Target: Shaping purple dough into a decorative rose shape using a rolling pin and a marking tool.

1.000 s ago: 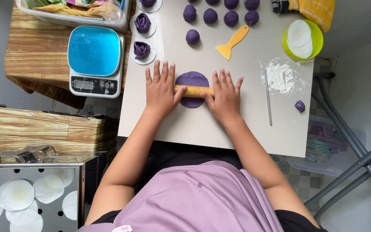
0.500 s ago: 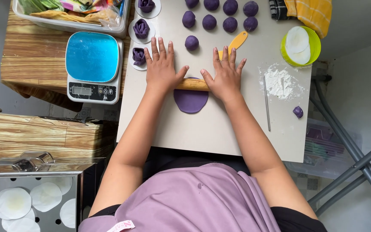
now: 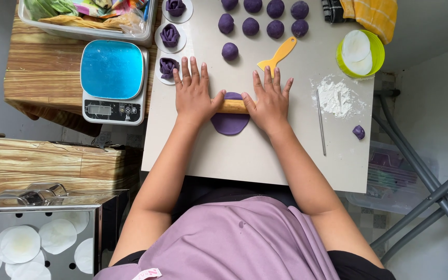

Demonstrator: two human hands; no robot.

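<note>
We lay both hands flat on the rolling pin (image 3: 233, 106), which lies crosswise over the far half of the purple dough disc (image 3: 229, 120) on the worktop (image 3: 265, 155). Our left hand (image 3: 194, 93) presses on the pin's left end, palm down, fingers (image 3: 193, 70) straight, spread slightly and pointing away from us; they grip nothing, only bear on the pin. Our right hand (image 3: 269, 101) covers the pin's right end the same way, fingers (image 3: 268, 78) stretched out and fanned, thumb tucked toward the disc. Both forearms run from our body up to the pin, narrowing toward it, wrists nearly level with the hands.

Beyond the disc lie purple dough balls (image 3: 263, 19), the nearest one (image 3: 229, 51) just past our left fingertips. A yellow scraper (image 3: 278, 56) lies just beyond our right fingers. Left of the disc, past our left hand, shaped purple pieces (image 3: 170, 35) sit on white rounds, and further left stands a blue-topped scale (image 3: 113, 80). Right of the disc are a flour heap (image 3: 335, 98), a thin metal rod (image 3: 321, 122) and a small dough scrap (image 3: 359, 131).
</note>
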